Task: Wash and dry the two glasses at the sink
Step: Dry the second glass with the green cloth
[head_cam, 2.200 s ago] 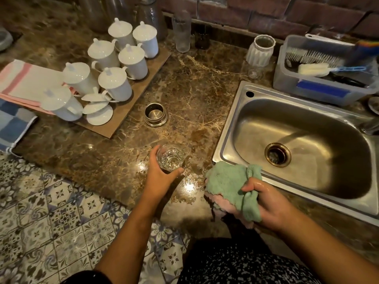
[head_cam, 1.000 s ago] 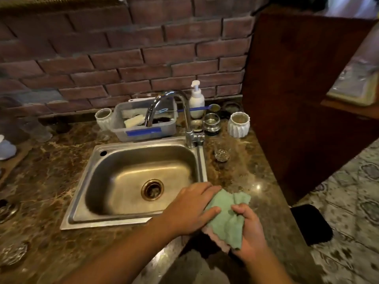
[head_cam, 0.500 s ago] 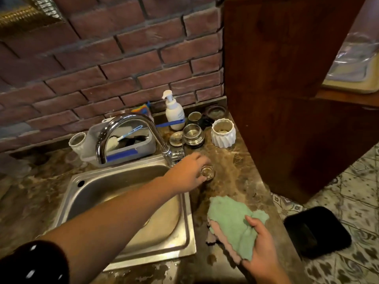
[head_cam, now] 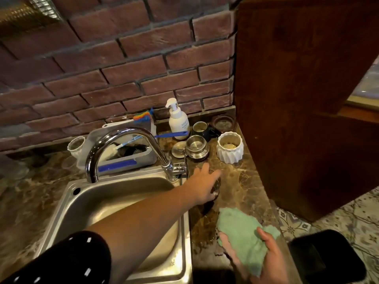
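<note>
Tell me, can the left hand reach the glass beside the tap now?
Probably yes: the left hand is right at the glass on the counter, with nothing between them. Whether it grips is blurred.

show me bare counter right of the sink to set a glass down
Bare marble between the white ribbed pot, the wooden cabinet and the green cloth, right of the glass. Crowded behind: steel cup, soap bottle, faucet.
</note>
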Motion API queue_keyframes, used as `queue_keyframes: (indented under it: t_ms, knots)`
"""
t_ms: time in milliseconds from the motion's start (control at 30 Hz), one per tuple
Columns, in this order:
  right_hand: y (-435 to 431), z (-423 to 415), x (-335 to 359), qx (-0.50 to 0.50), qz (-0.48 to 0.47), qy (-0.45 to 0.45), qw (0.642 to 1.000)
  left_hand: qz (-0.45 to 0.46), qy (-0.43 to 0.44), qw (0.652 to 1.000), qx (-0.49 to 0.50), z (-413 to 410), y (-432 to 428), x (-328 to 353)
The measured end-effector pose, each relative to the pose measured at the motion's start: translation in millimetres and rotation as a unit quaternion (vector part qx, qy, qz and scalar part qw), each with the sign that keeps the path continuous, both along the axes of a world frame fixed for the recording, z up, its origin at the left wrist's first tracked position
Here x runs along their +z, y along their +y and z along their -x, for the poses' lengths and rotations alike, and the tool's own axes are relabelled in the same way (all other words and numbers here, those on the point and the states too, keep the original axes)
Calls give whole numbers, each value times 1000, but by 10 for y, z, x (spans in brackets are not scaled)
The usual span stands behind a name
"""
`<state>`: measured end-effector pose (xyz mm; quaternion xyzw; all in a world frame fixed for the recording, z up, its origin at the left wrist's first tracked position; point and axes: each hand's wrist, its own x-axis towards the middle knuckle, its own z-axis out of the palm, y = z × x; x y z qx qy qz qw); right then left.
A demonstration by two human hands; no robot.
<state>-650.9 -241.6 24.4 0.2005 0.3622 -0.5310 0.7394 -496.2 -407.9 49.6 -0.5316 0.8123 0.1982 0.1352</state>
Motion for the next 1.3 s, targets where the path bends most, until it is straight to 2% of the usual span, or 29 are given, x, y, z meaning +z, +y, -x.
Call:
queue_keyframes:
  t_ms: [100,200,400,533,633,667,733,767,833,867,900,933,1000,1067,1100,1167,1200,1300]
  knots:
    - [12,-29,114,-3,-12,-9,1000,-1,14,1000,4,-36,53,36]
    - [98,-44,255,7,74,-20,997,-25,47,999,0,-140,158,184]
    - [322,-320,748,36,169,47,984,-37,214,973,73,-734,649,854]
    - [504,-766,1093,51,195,113,973,-34,324,935,137,-1234,1109,1392]
    - [659,-1235,1351,26,221,263,939,-2,393,903,170,-1597,1449,1666]
    - [732,-1393,1453,51,245,325,912,8,416,892,176,-1692,1551,1747]
    - [855,-1707,1658,105,305,449,833,22,466,863,195,-1847,1723,1896]
    - [920,-1872,1778,115,357,518,769,29,489,847,207,-1916,1795,1970]
    - [958,-2158,1941,108,500,644,569,55,526,816,233,-2067,1912,2095]
    - [939,-2282,1963,107,535,692,472,69,536,805,244,-2153,1971,2162]
    - [912,-2374,1978,107,553,718,410,83,544,796,250,-2244,2028,2210]
    - [888,-2460,2031,103,559,723,392,94,550,790,255,-2334,2084,2247]
    - [875,-2630,2111,97,568,708,408,108,563,776,263,-2506,2191,2296]
    - [951,-2800,2238,101,563,681,457,127,586,756,262,-2649,2311,2355]
    - [1001,-2875,2309,114,556,649,507,137,591,754,253,-2715,2375,2388]
    - [1093,-2958,2417,156,528,537,640,163,583,769,206,-2828,2517,2452]
    - [1128,-2972,2463,174,518,476,689,182,579,774,179,-2877,2587,2477]
    - [1220,-2990,2572,244,510,347,748,242,559,785,110,-3012,2723,2542]
